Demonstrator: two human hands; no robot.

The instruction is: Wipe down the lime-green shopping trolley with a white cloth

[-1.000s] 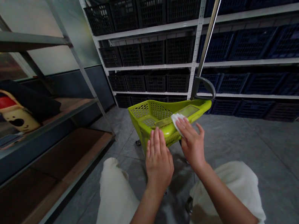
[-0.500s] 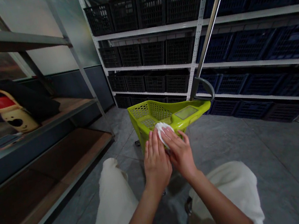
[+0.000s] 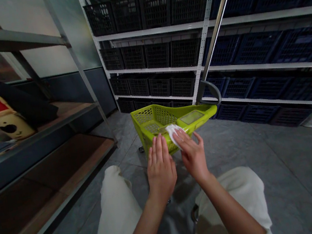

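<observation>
A lime-green plastic shopping basket on a wheeled cart (image 3: 157, 126) stands just beyond my hands, with a grey curved handle (image 3: 210, 91) at its far end. My right hand (image 3: 192, 156) presses a crumpled white cloth (image 3: 173, 134) against the basket's near rim, with the fingers on top of it. My left hand (image 3: 161, 168) is held up beside it with its fingers apart, its fingertips at or just in front of the green wall. It holds nothing. The cart's lower part is hidden behind my hands and knees.
White metal shelving with black crates (image 3: 157, 54) and dark blue crates (image 3: 258, 48) fills the view ahead. Grey metal shelves (image 3: 45, 151) on the left hold a yellow-and-red bag (image 3: 2, 117). My cream trousers (image 3: 118, 215) lie below my hands, above a grey tiled floor (image 3: 285, 159).
The white cloth has slid left along the rim from its earliest position. My hands came close together around it, then parted slightly, with my left hand dropping away.
</observation>
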